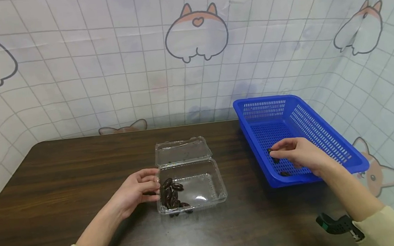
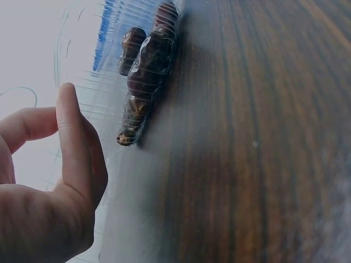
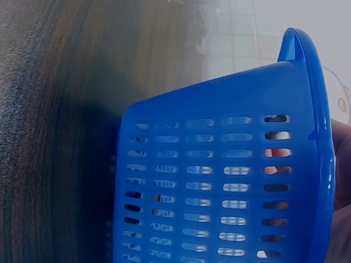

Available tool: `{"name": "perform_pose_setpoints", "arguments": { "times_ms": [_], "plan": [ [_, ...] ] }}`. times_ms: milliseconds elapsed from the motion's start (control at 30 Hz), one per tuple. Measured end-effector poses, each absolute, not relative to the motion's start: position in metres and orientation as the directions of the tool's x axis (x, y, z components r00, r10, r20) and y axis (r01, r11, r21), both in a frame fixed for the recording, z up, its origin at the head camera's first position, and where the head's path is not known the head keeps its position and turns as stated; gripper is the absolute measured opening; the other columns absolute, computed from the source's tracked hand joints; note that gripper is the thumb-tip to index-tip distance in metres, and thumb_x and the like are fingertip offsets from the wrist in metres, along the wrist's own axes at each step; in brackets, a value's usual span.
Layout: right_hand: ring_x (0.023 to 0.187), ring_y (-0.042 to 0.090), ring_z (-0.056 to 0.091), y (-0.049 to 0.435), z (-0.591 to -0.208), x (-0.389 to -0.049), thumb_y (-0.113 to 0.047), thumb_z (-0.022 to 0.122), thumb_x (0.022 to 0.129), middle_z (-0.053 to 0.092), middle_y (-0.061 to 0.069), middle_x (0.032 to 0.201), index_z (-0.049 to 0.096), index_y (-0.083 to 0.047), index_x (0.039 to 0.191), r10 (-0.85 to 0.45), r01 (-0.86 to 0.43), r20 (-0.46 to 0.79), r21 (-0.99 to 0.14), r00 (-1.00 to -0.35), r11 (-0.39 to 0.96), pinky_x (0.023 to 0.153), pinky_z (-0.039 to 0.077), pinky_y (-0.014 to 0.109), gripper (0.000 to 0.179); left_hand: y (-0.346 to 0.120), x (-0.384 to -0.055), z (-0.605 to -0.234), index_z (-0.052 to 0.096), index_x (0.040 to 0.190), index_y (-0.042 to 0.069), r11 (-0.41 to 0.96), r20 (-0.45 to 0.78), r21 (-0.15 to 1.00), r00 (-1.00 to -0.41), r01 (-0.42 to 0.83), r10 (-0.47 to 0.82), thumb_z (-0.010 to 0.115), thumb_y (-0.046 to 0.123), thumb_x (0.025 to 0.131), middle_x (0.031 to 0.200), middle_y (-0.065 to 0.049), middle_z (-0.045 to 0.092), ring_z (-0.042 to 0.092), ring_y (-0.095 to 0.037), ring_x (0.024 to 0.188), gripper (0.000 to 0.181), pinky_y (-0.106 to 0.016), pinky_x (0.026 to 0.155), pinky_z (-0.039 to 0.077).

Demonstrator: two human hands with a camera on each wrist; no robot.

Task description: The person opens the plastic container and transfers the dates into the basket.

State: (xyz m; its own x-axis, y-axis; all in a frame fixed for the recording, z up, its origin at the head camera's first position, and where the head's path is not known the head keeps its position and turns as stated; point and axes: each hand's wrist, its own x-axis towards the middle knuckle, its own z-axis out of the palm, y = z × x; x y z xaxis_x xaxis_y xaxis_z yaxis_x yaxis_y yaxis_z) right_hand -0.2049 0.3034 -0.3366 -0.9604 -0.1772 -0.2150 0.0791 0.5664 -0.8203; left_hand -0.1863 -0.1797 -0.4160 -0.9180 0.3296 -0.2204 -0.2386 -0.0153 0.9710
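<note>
Pinched piece: a small, dark brown, glossy oval piece [image 1: 275,160], within the basket's near left part, at 8 o'clock from the right hand's middle; its long axis seems to run 11 to 5, half hidden by the thumb.
Right hand [image 1: 299,154]: thumb and fingertips together on that piece; nearer to it than the left.
Loose piece: another dark brown oval [image 1: 284,174] on the basket floor, 7 o'clock from the right hand, long axis about 9 to 3.
Basket: blue, slotted plastic, rectangular [image 1: 328,133], at 2 o'clock from the box.
Heap: dark brown glossy ovals [image 1: 168,192] along the box's 9 o'clock side, most pointing roughly 12 to 6.
Box: clear hinged plastic [image 1: 202,181], lid raised at 12 o'clock.
Left hand [image 1: 136,189]: fingers extended, touching the box's 9 o'clock wall.
Counter: dark wood-grain [image 1: 63,166], under both containers.
</note>
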Motion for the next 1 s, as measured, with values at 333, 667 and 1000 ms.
{"name": "perform_pose_setpoints", "arguments": {
  "times_ms": [333,667,1000],
  "plan": [
    [0.05,0.014,0.039,0.287,-0.329,-0.202,-0.036,0.07,0.099,0.067,0.016,0.106,0.063,-0.001,0.126,-0.167,-0.005,-0.12,-0.796,-0.979,0.606,0.044,0.04,0.031,0.045,-0.18,-0.187,-0.418,0.034,0.149,-0.009,-0.013,-0.223,0.97,-0.918,-0.241,0.328,0.062,0.001,0.097,0.104,-0.006,0.056,0.064,-0.017,0.084,0.059,-0.034,0.076,0.062],
    [0.053,0.013,0.039,0.243,-0.316,-0.206,-0.037,0.072,0.098,0.064,0.017,0.109,0.067,-0.005,0.12,-0.201,-0.066,-0.058,-0.828,-0.978,0.557,0.047,0.04,0.029,0.039,-0.18,-0.189,-0.416,0.033,0.151,-0.01,-0.009,-0.227,0.97,-0.915,-0.244,0.333,0.062,0.0,0.097,0.103,-0.006,0.057,0.064,-0.017,0.083,0.062,-0.035,0.077,0.062],
    [0.052,0.012,0.032,0.2,-0.317,-0.21,-0.03,0.073,0.097,0.068,0.01,0.101,0.07,-0.008,0.115,-0.308,-0.078,-0.096,-0.858,-0.947,0.507,0.046,0.032,0.026,0.029,-0.18,-0.189,-0.417,0.033,0.151,-0.01,-0.017,-0.232,0.968,-0.913,-0.252,0.335,0.063,0.0,0.097,0.1,-0.004,0.058,0.064,-0.016,0.082,0.063,-0.034,0.077,0.062]
  ]
}}
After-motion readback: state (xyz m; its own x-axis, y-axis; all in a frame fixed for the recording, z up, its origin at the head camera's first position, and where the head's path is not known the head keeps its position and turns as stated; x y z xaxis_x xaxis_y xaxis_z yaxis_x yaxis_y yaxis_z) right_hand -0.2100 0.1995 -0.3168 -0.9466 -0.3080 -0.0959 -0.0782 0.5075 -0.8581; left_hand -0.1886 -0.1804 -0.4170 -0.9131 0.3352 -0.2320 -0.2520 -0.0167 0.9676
